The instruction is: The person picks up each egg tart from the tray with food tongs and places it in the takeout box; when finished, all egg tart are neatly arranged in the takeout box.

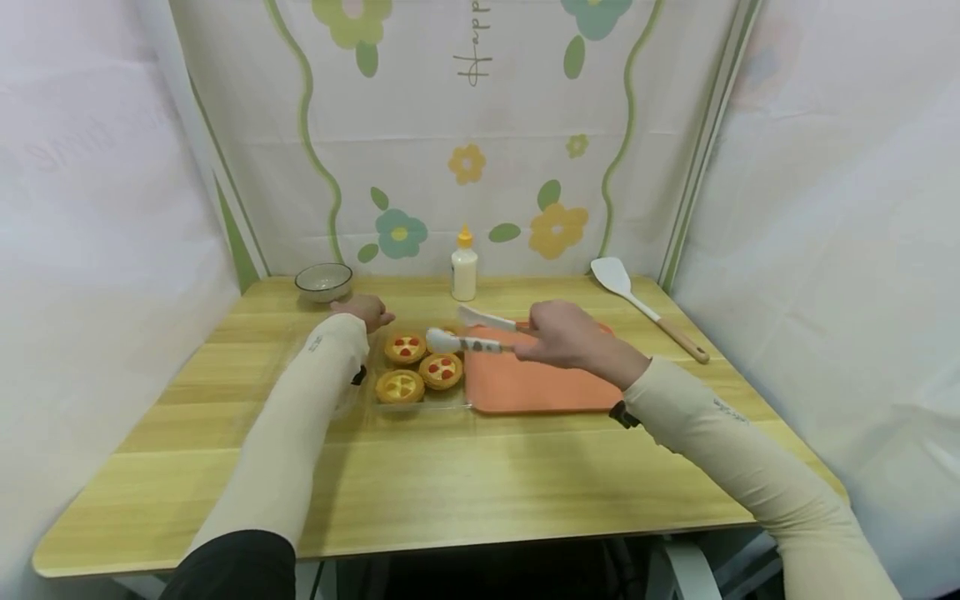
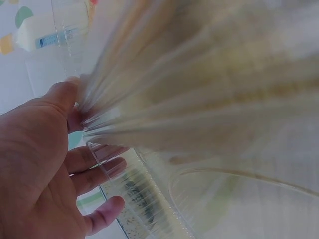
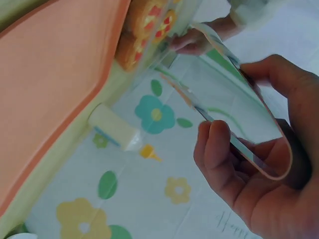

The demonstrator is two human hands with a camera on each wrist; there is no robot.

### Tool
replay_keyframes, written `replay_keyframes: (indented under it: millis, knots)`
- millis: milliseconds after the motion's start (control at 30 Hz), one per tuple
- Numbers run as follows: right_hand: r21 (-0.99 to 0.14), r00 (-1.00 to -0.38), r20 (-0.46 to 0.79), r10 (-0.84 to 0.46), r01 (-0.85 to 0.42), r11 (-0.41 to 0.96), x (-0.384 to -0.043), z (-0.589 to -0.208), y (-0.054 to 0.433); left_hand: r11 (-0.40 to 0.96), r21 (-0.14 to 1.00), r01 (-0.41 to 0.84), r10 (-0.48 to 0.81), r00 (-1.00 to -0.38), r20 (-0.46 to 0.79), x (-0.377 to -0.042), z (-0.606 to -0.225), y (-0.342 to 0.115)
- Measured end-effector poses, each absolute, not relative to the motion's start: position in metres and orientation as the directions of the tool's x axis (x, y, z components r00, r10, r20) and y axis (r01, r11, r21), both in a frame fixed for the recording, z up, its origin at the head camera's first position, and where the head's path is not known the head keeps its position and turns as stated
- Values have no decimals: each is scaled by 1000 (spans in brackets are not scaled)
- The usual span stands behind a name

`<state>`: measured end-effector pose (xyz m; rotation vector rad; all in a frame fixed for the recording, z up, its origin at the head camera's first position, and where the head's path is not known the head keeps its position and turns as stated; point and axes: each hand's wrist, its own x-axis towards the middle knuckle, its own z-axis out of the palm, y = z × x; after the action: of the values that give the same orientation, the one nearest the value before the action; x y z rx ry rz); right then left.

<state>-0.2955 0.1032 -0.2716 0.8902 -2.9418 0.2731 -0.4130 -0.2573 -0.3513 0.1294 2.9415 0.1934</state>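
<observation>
A clear plastic box (image 1: 422, 407) holds several small tarts (image 1: 440, 371), some topped with red pieces and one with yellow. My left hand (image 1: 363, 312) is at the box's far left, its thumb and forefinger pinching the clear plastic lid (image 2: 149, 114); the other fingers are spread beneath. The lid looks ribbed and blurred up close in the left wrist view. My right hand (image 1: 566, 333) grips a pair of tongs (image 3: 279, 172) around both arms near the bend. Their pale tips are apart and hover above the tarts, holding nothing.
An orange tray (image 1: 543, 387) lies right of the box, under my right hand. Behind stands a white squeeze bottle (image 1: 464, 275) with a yellow nozzle. A glass bowl (image 1: 324, 285) sits at the back left, and a white spatula (image 1: 622, 283) with a wooden handle lies at the right.
</observation>
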Motion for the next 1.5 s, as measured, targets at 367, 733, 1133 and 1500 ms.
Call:
replay_keyframes:
  millis: [367, 733, 1133, 1500]
  knots:
    - [-209, -946, 164, -279, -309, 928, -326, -308, 178, 985, 126, 120, 143, -972, -186, -416, -355, -256]
    - [-223, -990, -11, -143, -137, 965, -352, -340, 267, 983, 121, 136, 157, -970, -184, -417, -352, -259]
    - [-142, -990, -42, -133, -125, 982, -352, -376, 303, 943, 298, 151, 200, -969, -143, -388, -332, -275]
    - [-133, -991, -73, -112, -101, 986, -343, -386, 311, 910, 383, 161, 191, -981, -42, -329, -303, -343]
